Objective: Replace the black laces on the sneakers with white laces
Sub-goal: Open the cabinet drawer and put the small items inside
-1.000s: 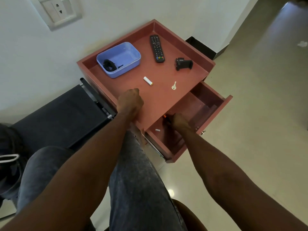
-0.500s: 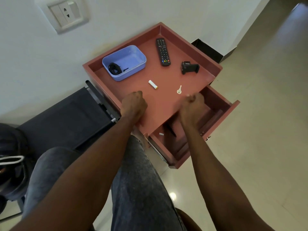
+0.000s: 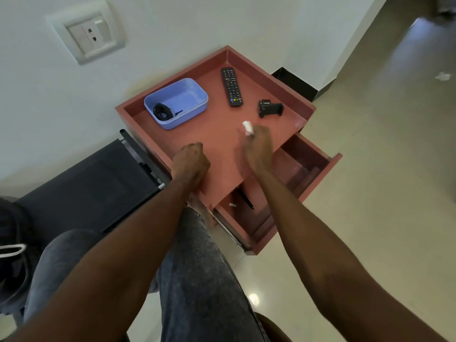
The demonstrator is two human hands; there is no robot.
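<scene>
The right hand (image 3: 256, 149) pinches a small white object (image 3: 247, 127) above the desk (image 3: 214, 134), perhaps the battery, though blur hides it. The left hand (image 3: 190, 161) rests clenched at the desk's near edge. Black laces (image 3: 161, 111) (apparently) lie in the blue tray (image 3: 197, 93), up-left, nearer the left hand. The open drawer (image 3: 330, 164) holds a pen (image 3: 244, 198).

I see soft, even indoor light. A small glare spot (image 3: 253, 297) shines on the glossy floor (image 3: 385, 183). My right hand (image 3: 256, 146) is motion-blurred. Wide-angle distortion bends the wall (image 3: 172, 25) lines towards the edges.
</scene>
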